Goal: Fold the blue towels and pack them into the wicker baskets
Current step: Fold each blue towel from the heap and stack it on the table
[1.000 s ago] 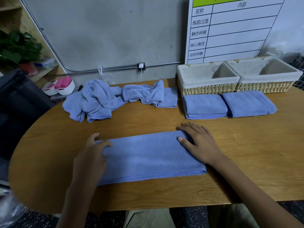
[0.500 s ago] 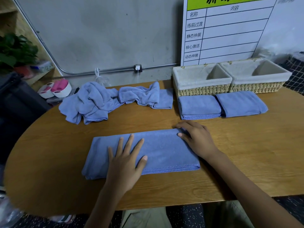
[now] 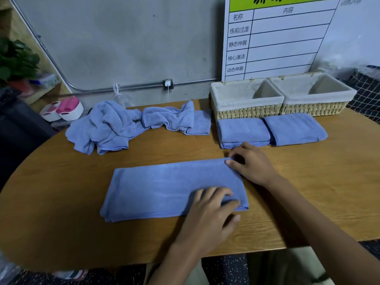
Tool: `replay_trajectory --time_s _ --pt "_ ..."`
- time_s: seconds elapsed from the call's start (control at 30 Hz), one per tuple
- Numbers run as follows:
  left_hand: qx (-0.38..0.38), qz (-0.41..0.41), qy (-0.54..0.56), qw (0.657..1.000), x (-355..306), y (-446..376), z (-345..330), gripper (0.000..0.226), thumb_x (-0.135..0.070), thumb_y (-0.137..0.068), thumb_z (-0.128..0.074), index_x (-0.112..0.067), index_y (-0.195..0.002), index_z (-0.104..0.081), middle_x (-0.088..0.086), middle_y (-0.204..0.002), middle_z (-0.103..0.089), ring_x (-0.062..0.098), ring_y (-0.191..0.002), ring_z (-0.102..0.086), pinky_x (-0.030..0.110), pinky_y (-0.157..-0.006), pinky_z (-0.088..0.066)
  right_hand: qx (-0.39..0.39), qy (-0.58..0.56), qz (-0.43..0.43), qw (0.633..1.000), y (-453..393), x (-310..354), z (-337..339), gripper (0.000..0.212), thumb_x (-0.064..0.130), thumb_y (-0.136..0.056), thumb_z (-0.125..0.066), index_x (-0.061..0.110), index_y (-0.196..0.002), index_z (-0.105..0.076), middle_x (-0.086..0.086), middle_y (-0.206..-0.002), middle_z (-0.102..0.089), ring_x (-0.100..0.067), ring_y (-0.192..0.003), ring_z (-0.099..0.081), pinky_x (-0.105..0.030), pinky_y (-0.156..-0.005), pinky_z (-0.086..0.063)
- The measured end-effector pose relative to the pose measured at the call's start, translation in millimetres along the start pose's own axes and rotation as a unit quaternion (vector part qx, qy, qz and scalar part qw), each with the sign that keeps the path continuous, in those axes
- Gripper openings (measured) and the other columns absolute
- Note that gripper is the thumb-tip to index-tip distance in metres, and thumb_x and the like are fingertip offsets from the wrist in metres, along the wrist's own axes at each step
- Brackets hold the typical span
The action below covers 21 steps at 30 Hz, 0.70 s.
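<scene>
A blue towel (image 3: 164,188), folded into a long strip, lies flat on the wooden table (image 3: 61,192) in front of me. My right hand (image 3: 253,167) pinches its far right corner between thumb and fingers. My left hand (image 3: 211,210) sits on the near right corner, fingers curled over the cloth and thumb at the edge. Two folded towels (image 3: 243,130) (image 3: 294,128) lie side by side before two lined wicker baskets (image 3: 246,114) (image 3: 314,109), which hold nothing. Crumpled blue towels (image 3: 107,128) (image 3: 174,118) lie at the back left.
A whiteboard chart (image 3: 277,38) leans against the wall behind the baskets. A pink and white object (image 3: 65,109) sits beyond the table's back left edge, near a plant (image 3: 16,60) on a shelf. The table's rounded edge curves on the left.
My left hand has slid from the towel's left end across its middle to the near right corner, and its fingers have curled. My right hand stays at the far right corner.
</scene>
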<state>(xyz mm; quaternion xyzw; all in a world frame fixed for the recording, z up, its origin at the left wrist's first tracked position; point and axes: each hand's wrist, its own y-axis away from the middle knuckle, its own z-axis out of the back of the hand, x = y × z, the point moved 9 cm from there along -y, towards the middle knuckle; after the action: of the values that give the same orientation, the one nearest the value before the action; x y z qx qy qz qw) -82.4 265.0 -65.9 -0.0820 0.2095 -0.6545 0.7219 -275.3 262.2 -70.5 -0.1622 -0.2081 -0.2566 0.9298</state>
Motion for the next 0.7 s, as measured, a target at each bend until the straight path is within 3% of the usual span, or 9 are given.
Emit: replay_trajectory --time_s 0.07,0.17,0.37,0.5,0.6,0.7 --pt "0.0 0.018 -0.014 1.0 -6 -16 -2 0.033 -0.061 -0.089 -0.053 -0.031 -0.1 -0.062 -0.01 -0.105 -0.051 0.015 -0.099 -0.05 0.039 -0.081 -0.045 0.012 -0.016 -0.005 1.0 -2 -6 1 0.017 0.042 -0.091 -0.067 0.027 -0.098 -0.065 0.002 -0.101 -0.056 -0.021 -0.095 -0.057 -0.04 -0.083 -0.047" --pt "0.0 0.062 -0.028 0.998 -4 -32 -10 0.042 -0.073 -0.081 -0.051 -0.032 -0.085 -0.047 -0.012 -0.091 -0.046 0.013 -0.09 -0.049 0.035 -0.074 -0.04 0.027 -0.06 -0.008 0.998 -5 -7 0 0.012 0.035 -0.092 -0.067 0.024 -0.092 -0.063 0.007 -0.095 -0.058 -0.015 -0.085 -0.056 -0.04 -0.079 -0.047" --pt "-0.049 0.115 -0.035 0.992 0 -37 -12 0.054 -0.078 -0.069 -0.056 -0.029 -0.068 -0.035 -0.013 -0.075 -0.039 0.013 -0.074 -0.044 0.034 -0.065 -0.036 0.06 -0.186 -0.02 0.98 -4 -5 0 0.013 0.025 -0.097 -0.063 0.015 -0.091 -0.058 0.004 -0.084 -0.063 -0.003 -0.07 -0.053 -0.025 -0.066 -0.04" --pt "-0.067 0.122 -0.042 0.989 -5 -38 -9 0.049 -0.069 -0.072 -0.06 -0.026 -0.066 -0.037 -0.009 -0.072 -0.043 0.016 -0.072 -0.048 0.034 -0.063 -0.038 0.059 -0.282 -0.035 0.957 -1 -5 -1 0.008 0.017 -0.097 -0.063 0.011 -0.095 -0.058 -0.004 -0.084 -0.065 -0.007 -0.072 -0.056 -0.022 -0.065 -0.042" --pt "-0.074 0.117 -0.037 0.99 -9 -37 -10 0.039 -0.052 -0.074 -0.063 -0.024 -0.067 -0.038 -0.007 -0.072 -0.045 0.018 -0.073 -0.049 0.034 -0.062 -0.038 0.06 -0.344 -0.03 0.937 1 -6 3 0.006 0.01 -0.097 -0.062 0.013 -0.102 -0.063 -0.011 -0.098 -0.066 -0.011 -0.081 -0.059 -0.021 -0.07 -0.045" --pt "-0.079 0.107 -0.022 0.991 -12 -36 -10 0.03 -0.042 -0.078 -0.062 -0.023 -0.068 -0.041 -0.007 -0.072 -0.044 0.016 -0.071 -0.045 0.034 -0.061 -0.039 0.069 -0.377 -0.041 0.923 4 -10 7 0.011 0.011 -0.098 -0.061 0.013 -0.102 -0.071 -0.008 -0.103 -0.071 -0.011 -0.088 -0.062 -0.02 -0.076 -0.047"
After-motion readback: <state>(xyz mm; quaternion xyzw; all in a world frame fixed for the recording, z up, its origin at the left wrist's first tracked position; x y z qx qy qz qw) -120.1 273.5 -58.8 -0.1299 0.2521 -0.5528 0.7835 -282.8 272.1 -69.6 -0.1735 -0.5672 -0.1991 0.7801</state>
